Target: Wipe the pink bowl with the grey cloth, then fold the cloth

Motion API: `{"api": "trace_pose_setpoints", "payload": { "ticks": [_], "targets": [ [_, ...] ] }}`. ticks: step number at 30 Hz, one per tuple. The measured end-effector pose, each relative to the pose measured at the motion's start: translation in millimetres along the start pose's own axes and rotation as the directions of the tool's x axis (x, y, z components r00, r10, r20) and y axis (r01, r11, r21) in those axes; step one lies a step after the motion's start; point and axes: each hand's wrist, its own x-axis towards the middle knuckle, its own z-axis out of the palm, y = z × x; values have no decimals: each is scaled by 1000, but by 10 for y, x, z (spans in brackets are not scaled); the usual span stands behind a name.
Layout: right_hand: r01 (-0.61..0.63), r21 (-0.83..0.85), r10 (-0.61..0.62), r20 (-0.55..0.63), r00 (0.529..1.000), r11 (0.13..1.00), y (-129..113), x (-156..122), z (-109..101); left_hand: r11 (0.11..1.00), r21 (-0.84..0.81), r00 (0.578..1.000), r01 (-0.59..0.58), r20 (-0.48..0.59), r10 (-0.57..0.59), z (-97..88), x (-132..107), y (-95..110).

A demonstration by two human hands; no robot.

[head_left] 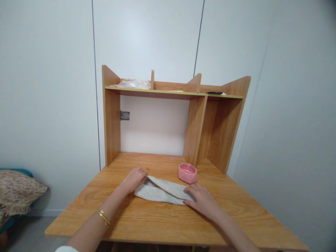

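A light grey cloth [160,191], folded into a long narrow strip, lies on the wooden desk with its upper layer partly lifted along the fold. My left hand [135,179] pinches the cloth's upper left corner, its fingers closed together. At the opposite end, my right hand [201,199] grips the cloth's right edge, fingers on top and thumb nearer the front. Just behind the right hand stands a pink faceted bowl [187,173], apart from the cloth.
The wooden desk [147,224] carries a shelf unit [195,129] along its back. On the shelf are a clear plastic bag [133,83] and a dark flat object [214,92]. A wall socket [125,116] shows at the left, and a patterned fringed fabric [21,190] lies off to the left.
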Motion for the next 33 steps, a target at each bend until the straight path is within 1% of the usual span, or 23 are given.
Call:
{"api": "trace_pose_setpoints", "payload": {
  "ticks": [3, 6, 8, 10, 13, 15, 18, 21, 24, 27, 31, 33],
  "targets": [
    [-52, -8, 52, 14, 999, 999, 22, 63, 45, 1000, -13, 1000, 15, 12, -15, -7, 20, -19],
    [-107, 104, 111, -35, 993, 989, 111, 161, 52, 999, -36, 1000, 24, 15, -24, -35, 47, -58],
    [-102, 178, 120, -94, 988, 979, 174, 227, 21, 999, -25, 999, 21, 28, -20, -64, 61, -94],
    [-86, 218, 121, -152, 981, 972, 226, 278, -31, 1000, 1, 999, 22, 39, -22, -101, 64, -129],
    [-70, 232, 121, -212, 970, 970, 275, 310, -111, 998, 28, 998, 50, 22, -50, -173, 48, -162],
    [-61, 217, 109, -215, 970, 974, 288, 294, -146, 998, 25, 998, 65, -3, -65, -224, 23, -164],
    [-40, 197, 76, -181, 981, 980, 290, 220, -155, 998, 8, 998, 62, -4, -62, -282, -38, -138],
    [-22, 179, 44, -119, 992, 984, 287, 120, -131, 1000, 4, 999, 26, 39, -26, -292, -118, -97],
    [-22, 146, 32, -68, 997, 989, 285, 43, -109, 1000, 12, 998, -2, 71, 1, -258, -196, -61],
    [-24, 106, 28, -39, 999, 994, 279, 5, -108, 1000, 17, 994, -4, 110, 2, -205, -254, -40],
    [-21, 68, 19, 22, 1000, 997, 278, -30, -121, 1000, -13, 981, 15, 192, -12, -146, -297, -39],
    [-28, 92, 21, 75, 997, 995, 288, -52, -122, 998, -52, 974, 43, 224, -30, -140, -300, -41]
  ]
}}
